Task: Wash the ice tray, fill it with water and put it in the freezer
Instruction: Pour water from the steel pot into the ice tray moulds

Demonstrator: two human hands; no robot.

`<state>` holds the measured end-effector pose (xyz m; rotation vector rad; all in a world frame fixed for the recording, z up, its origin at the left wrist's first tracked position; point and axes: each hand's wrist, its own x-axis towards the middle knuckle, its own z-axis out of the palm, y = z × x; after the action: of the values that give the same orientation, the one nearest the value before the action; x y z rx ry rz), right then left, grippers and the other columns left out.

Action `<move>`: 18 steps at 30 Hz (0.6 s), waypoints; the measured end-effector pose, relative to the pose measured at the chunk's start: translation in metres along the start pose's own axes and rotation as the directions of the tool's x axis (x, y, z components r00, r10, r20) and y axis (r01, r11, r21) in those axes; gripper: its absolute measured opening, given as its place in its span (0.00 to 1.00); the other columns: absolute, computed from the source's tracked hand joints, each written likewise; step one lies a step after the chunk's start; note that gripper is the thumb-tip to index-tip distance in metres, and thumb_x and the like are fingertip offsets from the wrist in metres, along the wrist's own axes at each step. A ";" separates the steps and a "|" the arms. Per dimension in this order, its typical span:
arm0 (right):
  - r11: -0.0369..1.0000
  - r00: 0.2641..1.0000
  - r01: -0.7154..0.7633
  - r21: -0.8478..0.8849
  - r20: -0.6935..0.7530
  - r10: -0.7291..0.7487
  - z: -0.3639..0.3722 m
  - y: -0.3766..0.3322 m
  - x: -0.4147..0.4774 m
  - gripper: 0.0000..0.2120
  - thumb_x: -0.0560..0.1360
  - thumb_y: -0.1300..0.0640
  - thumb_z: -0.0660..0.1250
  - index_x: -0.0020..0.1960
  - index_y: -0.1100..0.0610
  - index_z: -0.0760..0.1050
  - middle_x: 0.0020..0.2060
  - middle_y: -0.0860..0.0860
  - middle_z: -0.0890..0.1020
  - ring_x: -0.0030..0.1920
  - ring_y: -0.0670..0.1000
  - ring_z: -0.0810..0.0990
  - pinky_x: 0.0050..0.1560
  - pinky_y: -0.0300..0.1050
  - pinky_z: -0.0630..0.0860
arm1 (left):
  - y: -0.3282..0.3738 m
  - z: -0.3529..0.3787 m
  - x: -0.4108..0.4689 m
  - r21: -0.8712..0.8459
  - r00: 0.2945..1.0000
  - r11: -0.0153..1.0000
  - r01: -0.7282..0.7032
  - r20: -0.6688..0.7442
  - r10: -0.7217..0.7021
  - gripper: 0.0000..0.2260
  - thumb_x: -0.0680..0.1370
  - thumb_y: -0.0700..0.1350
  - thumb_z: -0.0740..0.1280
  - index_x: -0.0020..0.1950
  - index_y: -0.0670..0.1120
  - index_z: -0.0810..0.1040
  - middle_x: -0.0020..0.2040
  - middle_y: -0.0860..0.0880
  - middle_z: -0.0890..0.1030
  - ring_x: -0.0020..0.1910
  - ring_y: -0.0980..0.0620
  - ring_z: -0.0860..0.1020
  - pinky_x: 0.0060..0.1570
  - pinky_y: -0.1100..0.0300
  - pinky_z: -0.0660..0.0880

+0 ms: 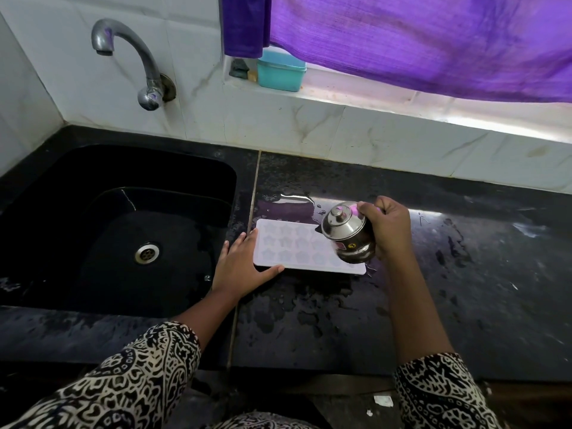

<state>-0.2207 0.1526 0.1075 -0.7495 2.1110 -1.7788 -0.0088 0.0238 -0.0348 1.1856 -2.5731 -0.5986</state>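
Observation:
A pale lilac ice tray (294, 246) with star-shaped cavities lies flat on the wet black counter, just right of the sink. My left hand (244, 264) rests on the tray's left end, thumb along the front edge and fingers at its left side, holding it in place. My right hand (387, 227) grips a small steel kettle (346, 235) with a knobbed lid. The kettle is tilted to the left over the tray's right part, its spout close to the cavities. It hides the tray's right end.
A black sink (123, 230) with a steel drain lies at left, under a closed chrome tap (136, 63). The dark counter (464, 274) is wet around the tray. A teal box (280, 74) stands on the window ledge beneath a purple curtain (418, 41).

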 end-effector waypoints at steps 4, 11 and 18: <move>0.989 0.994 -0.092 0.119 -0.041 0.097 -0.007 0.004 0.000 0.18 0.70 0.64 0.68 0.30 0.53 0.61 0.26 0.51 0.66 0.27 0.46 0.64 0.28 0.39 0.66 | 0.000 -0.001 0.000 0.002 1.000 1.000 0.002 0.006 -0.002 0.52 0.64 0.78 0.51 0.80 0.48 0.52 0.78 0.51 0.62 0.78 0.53 0.55 0.77 0.49 0.48; 0.994 0.991 -0.088 0.056 -0.094 0.093 -0.017 0.008 0.001 0.19 0.70 0.63 0.69 0.29 0.53 0.62 0.26 0.51 0.68 0.27 0.47 0.66 0.27 0.38 0.67 | 0.000 0.000 0.001 0.013 1.000 1.000 0.004 0.016 -0.004 0.51 0.65 0.78 0.52 0.80 0.48 0.52 0.78 0.51 0.62 0.78 0.53 0.54 0.76 0.50 0.47; 0.994 0.995 0.005 -0.110 -0.098 -0.016 -0.021 0.008 0.000 0.20 0.69 0.62 0.70 0.28 0.53 0.61 0.25 0.51 0.66 0.28 0.48 0.64 0.30 0.40 0.64 | 0.000 0.000 0.001 0.016 1.000 1.000 0.007 0.014 -0.007 0.52 0.64 0.78 0.50 0.80 0.48 0.52 0.78 0.51 0.62 0.78 0.53 0.54 0.76 0.50 0.47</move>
<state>-0.2331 0.1712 0.1041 -0.7142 2.2888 -1.7514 -0.0092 0.0231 -0.0349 1.2001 -2.5911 -0.5916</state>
